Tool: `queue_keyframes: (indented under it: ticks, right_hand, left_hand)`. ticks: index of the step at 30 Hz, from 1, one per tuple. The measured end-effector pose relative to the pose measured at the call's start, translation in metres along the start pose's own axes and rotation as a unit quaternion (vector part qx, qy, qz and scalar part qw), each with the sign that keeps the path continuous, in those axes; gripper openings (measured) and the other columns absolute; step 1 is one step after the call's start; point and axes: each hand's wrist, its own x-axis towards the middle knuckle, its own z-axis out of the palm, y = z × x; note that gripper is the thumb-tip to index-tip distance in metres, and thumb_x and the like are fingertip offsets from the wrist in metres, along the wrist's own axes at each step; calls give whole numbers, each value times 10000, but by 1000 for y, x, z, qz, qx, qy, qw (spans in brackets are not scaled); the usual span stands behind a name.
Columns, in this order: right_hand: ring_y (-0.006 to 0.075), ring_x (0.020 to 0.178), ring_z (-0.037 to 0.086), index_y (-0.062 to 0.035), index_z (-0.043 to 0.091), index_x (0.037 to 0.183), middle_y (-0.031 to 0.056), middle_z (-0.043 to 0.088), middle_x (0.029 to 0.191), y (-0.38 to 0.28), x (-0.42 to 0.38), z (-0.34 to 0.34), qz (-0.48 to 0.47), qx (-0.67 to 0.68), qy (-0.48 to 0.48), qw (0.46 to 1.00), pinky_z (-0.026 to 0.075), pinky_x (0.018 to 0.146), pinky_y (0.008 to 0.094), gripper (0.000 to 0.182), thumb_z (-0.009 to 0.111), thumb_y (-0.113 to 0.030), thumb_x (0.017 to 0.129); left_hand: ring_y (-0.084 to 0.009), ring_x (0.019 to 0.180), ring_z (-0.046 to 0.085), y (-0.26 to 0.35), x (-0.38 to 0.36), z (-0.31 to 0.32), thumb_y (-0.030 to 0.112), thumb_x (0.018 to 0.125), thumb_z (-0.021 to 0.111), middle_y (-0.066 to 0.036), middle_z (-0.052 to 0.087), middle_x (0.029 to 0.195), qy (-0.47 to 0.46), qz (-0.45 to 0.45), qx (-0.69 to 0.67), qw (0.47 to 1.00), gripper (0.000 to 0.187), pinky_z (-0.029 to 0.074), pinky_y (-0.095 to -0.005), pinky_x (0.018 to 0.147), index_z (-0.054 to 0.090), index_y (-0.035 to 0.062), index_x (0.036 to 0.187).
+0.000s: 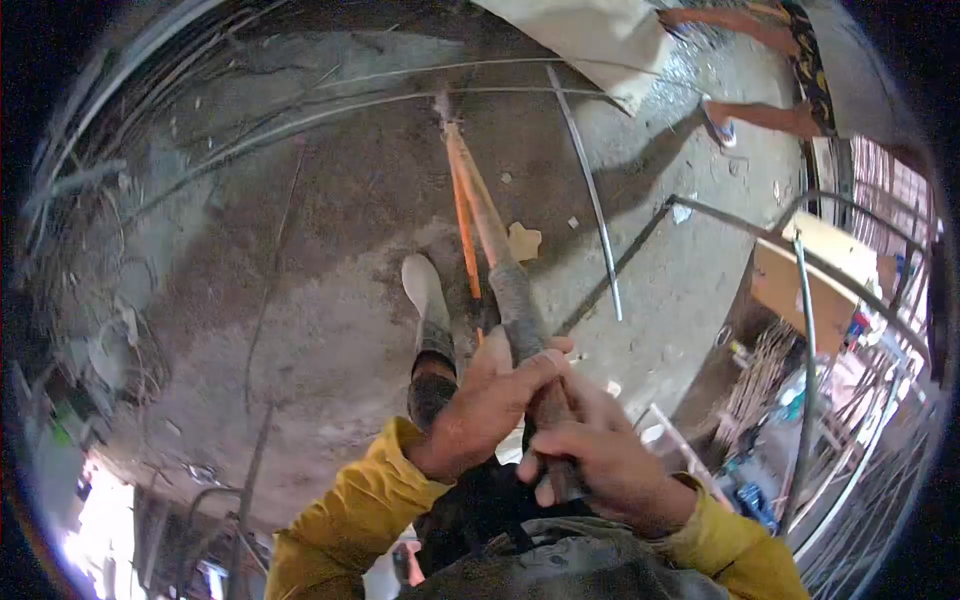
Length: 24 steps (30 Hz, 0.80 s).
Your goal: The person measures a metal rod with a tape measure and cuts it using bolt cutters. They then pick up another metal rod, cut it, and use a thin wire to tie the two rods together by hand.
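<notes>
My left hand (485,405) and my right hand (605,455) are closed around a thick grey pipe-like handle (520,305), left hand farther forward. This handle belongs to a long two-handled tool that looks like a bolt cutter (482,215). Its second, orange handle (463,220) runs close beside it at the left, toward my foot. Both handles meet at the far end, where the head (445,110) is at a thin metal rod (370,104) on the floor. The jaws are too small to make out. Part of the grip is hidden under my fingers.
My pale shoe (424,285) stands left of the tool. A loose metal bar (590,190) lies to its right. Another person's sandalled foot (720,122) is at upper right, near a pale sheet (590,35). Bent metal tubing (805,330) and piled clutter line the right side.
</notes>
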Motion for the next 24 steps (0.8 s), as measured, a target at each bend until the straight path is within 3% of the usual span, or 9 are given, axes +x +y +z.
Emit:
queue_keyframes:
  ticks: [4,9,11,14,15,16,19,20,24]
  right_hand:
    - [125,390,474,-31,214,1204,104,511,791,12,7,3,-7,-145,51,988,382,316,250,534,587,-103,829]
    - [131,386,476,-10,208,1212,122,511,780,48,15,-35,-22,-132,53,990,384,312,252,540,577,-97,828]
    - [142,378,481,3,205,1219,137,514,777,79,29,-58,-48,-128,44,990,382,307,253,551,572,-83,817]
    - [264,630,606,-9,295,1225,167,557,861,149,73,-105,-118,-351,182,911,493,537,336,529,554,-60,766]
    - [300,754,633,-20,335,1221,165,572,898,181,93,-125,-158,-417,214,869,514,649,358,515,546,-53,752]
    - [443,954,557,-59,341,1299,267,593,994,206,109,-144,-179,-365,219,887,465,782,448,621,597,-109,735]
    - [430,997,548,-74,416,1270,271,583,1031,261,147,-174,-190,-295,223,909,458,820,431,539,543,-82,746]
    - [439,986,546,-73,441,1247,270,588,1016,256,146,-170,-168,-308,256,901,458,815,441,522,544,-75,736]
    - [447,931,560,-79,479,1178,263,604,958,250,151,-162,-108,-305,312,893,455,791,485,481,567,-69,705]
  left_hand:
    - [-186,859,621,-6,10,5,166,892,523,-103,615,979,30,-51,-15,998,328,511,-296,757,508,-12,1168]
    - [-145,780,601,-32,28,18,87,842,581,-66,618,893,125,-31,37,991,216,494,-277,691,555,0,1038]
    - [-140,674,596,-75,48,8,84,825,605,-42,611,799,173,-92,58,979,155,484,-283,543,562,29,963]
    - [-158,605,586,-149,81,-23,154,817,640,-60,581,733,148,-274,48,949,171,472,-303,463,531,40,882]
    - [-173,585,577,-153,84,-9,191,778,687,-98,567,790,248,-232,80,937,346,461,-311,455,447,18,957]
    - [-201,644,578,-214,103,-38,197,747,712,-132,547,861,250,-167,157,941,499,473,-339,510,360,1,1042]
    - [-231,867,558,-262,115,-54,223,755,689,-160,542,916,246,-159,155,944,480,473,-367,734,401,-41,1033]
    - [-234,893,554,-193,102,-32,257,762,687,-166,544,946,184,-210,143,950,480,468,-366,758,424,-59,1010]
    - [-247,800,579,-288,124,-79,189,728,692,-171,572,873,218,-133,131,958,439,467,-371,724,450,-95,959]
